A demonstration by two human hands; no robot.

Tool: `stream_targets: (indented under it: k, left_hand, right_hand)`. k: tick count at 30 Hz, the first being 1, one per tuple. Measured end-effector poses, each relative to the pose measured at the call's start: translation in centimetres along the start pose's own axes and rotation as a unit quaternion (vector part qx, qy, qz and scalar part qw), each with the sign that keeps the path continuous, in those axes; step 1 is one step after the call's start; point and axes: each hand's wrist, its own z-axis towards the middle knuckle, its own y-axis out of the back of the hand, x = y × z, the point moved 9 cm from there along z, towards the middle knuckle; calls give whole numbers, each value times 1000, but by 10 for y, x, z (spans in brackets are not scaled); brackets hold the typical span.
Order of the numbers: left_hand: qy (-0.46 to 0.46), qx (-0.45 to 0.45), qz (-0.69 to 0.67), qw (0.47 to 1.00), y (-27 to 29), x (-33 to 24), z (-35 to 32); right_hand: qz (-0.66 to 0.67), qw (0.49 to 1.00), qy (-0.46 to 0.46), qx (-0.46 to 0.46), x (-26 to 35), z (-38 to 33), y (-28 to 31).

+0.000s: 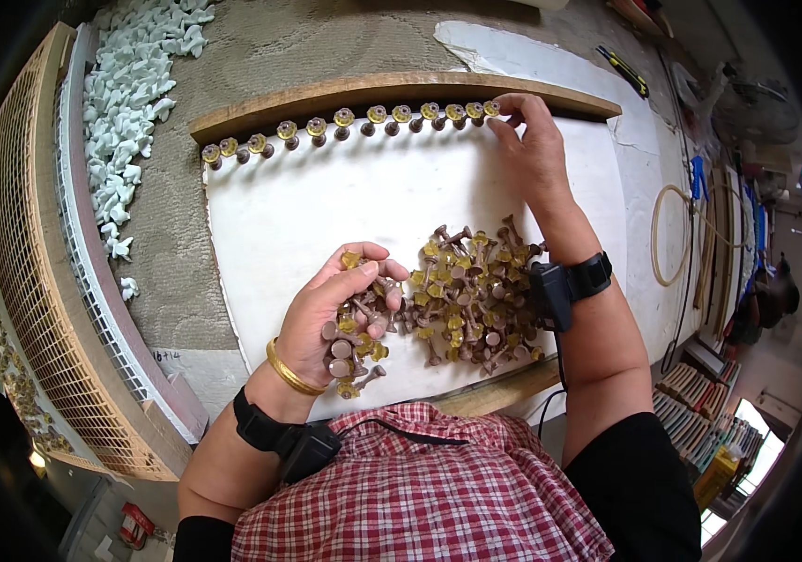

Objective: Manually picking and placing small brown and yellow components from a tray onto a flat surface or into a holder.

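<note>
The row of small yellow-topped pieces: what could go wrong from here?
The right hand is at the right end of the row, so it might knock neighbouring pieces out of line. The left hand cups a loose bunch, some pieces jutting out, so a few could drop. The right wrist's black device is close beside the heap and might disturb it.

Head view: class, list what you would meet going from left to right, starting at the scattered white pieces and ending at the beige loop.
White pieces, left hand, heap of brown-and-yellow pieces, yellow-and-black tool, beige loop.
</note>
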Motion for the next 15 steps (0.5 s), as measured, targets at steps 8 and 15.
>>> stream_targets:
  k: [8,15]
  left_hand:
    - [-26,-30,8,999,-2,-7,2]
    - [-19,-33,52,998,-2,-8,-8]
  right_hand:
    - [-36,965,-13,261,22,-56,33]
    - [-95,947,145,271,57,-75,21]
